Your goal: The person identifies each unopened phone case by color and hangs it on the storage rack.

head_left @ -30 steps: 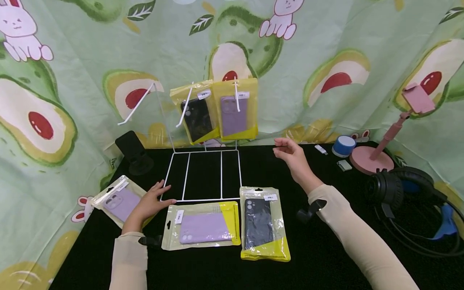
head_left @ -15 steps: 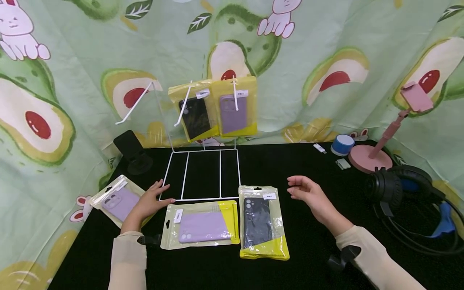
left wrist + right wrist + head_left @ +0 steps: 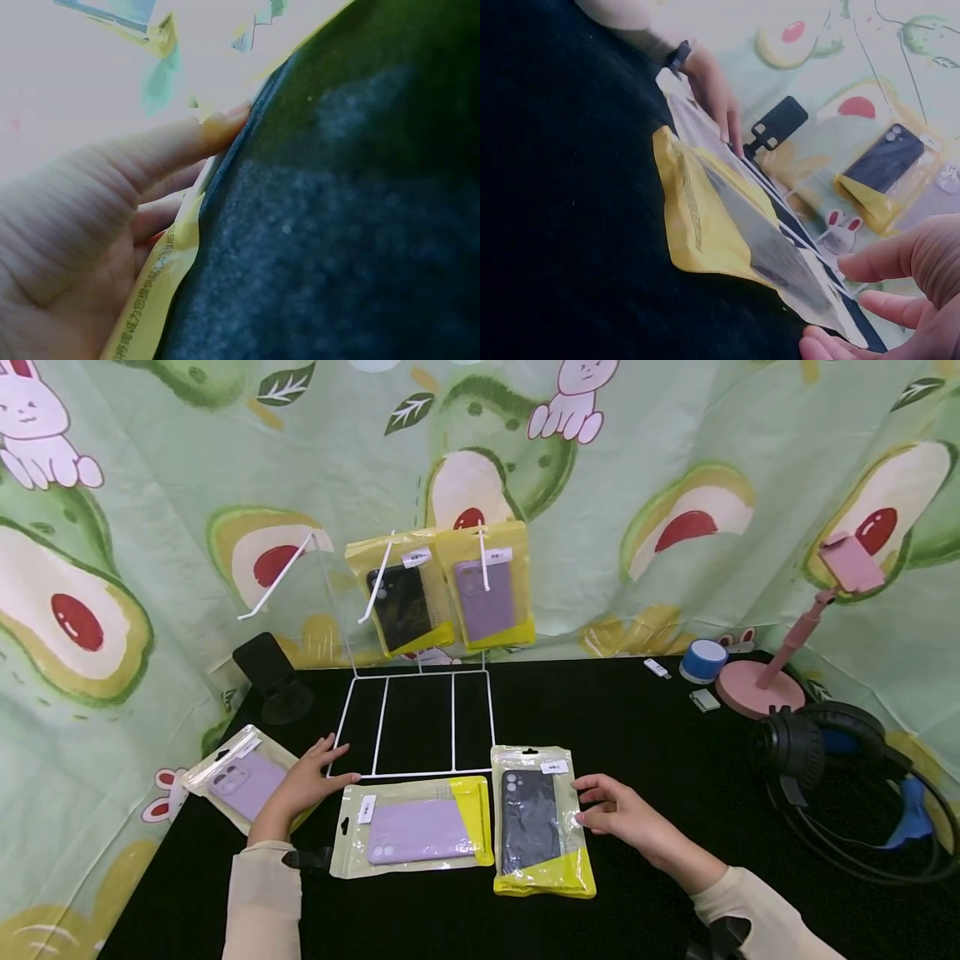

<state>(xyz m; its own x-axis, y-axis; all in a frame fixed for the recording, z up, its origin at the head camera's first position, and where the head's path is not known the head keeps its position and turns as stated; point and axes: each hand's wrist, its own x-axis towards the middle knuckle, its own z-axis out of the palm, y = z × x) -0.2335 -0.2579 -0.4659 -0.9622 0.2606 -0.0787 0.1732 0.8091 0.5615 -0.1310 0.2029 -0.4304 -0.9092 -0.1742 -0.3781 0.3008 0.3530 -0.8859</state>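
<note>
My left hand rests at the front left corner of the white wire display rack, thumb and fingers spread and touching its base. Under its wrist lies a bagged purple phone case; a second bagged purple phone case lies crosswise before the rack. Beside that is a bagged black phone case, lengthwise. My right hand is at this bag's right edge, thumb and fingers parted around nothing. In the right wrist view its fingertips hover near the bag's top end.
A bagged black case and a bagged purple case hang on rack hooks; the left hook is bare. A black phone stand stands back left. Headphones, a pink stand and a blue-white tub are at right.
My right hand has come down from behind the rack's right side, swung right, then moved in to the bagged black case's right edge. My left hand has stayed at the rack corner.
</note>
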